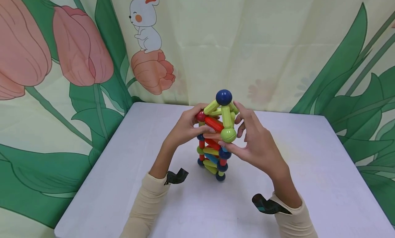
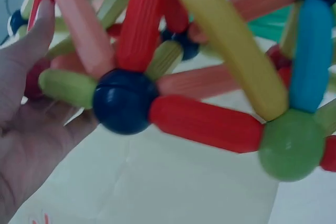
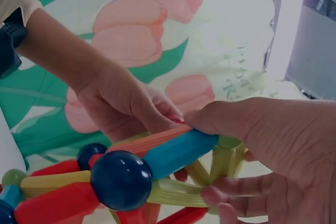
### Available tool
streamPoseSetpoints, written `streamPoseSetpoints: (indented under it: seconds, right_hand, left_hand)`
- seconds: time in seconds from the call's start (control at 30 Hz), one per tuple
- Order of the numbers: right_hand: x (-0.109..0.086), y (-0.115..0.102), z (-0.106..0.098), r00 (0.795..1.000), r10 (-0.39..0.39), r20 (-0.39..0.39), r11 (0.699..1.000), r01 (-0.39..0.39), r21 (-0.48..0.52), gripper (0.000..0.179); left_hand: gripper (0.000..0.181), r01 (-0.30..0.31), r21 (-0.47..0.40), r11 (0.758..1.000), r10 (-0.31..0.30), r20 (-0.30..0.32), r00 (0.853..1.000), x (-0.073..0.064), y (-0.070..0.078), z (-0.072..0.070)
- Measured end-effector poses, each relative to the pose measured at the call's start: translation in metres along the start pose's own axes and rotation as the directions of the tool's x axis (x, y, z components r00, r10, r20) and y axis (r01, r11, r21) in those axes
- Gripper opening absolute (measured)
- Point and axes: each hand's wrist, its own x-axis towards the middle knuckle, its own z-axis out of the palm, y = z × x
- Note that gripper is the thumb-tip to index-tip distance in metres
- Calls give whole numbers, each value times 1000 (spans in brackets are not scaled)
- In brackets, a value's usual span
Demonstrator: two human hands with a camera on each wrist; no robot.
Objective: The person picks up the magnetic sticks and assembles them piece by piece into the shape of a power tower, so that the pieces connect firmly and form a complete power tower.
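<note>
A tall tower of magnetic rods and balls [image 1: 226,117] stands upright on the table, topped by a dark blue ball [image 1: 223,97]. My left hand [image 1: 185,126] grips its upper left corner around a red ball [image 1: 201,116], thumb in front and fingers behind. On the other side, my right hand [image 1: 259,142] holds the upper corner by a lime ball [image 1: 228,135]. In the right wrist view its thumb lies by a light blue rod [image 3: 178,153] and its fingertips meet a yellow-green rod [image 3: 176,192]. Blue ball [image 2: 125,102] and red rod [image 2: 207,123] appear close in the left wrist view.
The tower rests on a white table [image 1: 148,128]. Behind it hangs a cloth backdrop [image 1: 210,46] printed with tulips and a rabbit. Dark straps [image 1: 268,204] sit at both wrists over beige sleeves.
</note>
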Motion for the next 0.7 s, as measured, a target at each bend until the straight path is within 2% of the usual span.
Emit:
streamPoseSetpoints:
  seconds: [0.1,0.17,0.3,0.37,0.43,0.5,0.57,0.63,0.7]
  right_hand:
    - [0,7,-1,1000,1,25,1000,-1,4,102]
    - [1,13,-2,1000,-7,30,1000,7,22,97]
    - [4,29,-4,999,-25,35,998,22,66,88]
    - [6,36,-4,999,-30,33,996,28,79,86]
    - [9,42,-5,999,-30,23,996,28,82,85]
    - [10,48,-4,1000,-20,18,996,18,85,84]
    - [10,53,-4,999,0,39,995,-4,100,84]
    - [9,57,-5,995,32,91,991,-43,130,87]
    - [6,62,-8,983,68,169,980,-98,174,90]
  left_hand:
    - [49,-37,102,994,47,-89,995,0,-1,9]
    - [46,-69,188,980,97,-144,985,0,-1,15]
    - [42,-121,341,932,206,-224,953,2,-5,26]
    - [40,-126,396,910,241,-257,936,4,-7,31]
    - [40,-120,427,896,256,-277,926,7,-10,35]
    - [41,-105,438,893,249,-284,926,8,-11,37]
    - [45,-92,428,899,226,-275,934,8,-12,37]
    - [52,-84,413,907,204,-255,945,7,-14,35]
    - [64,-81,404,911,188,-233,954,4,-17,30]
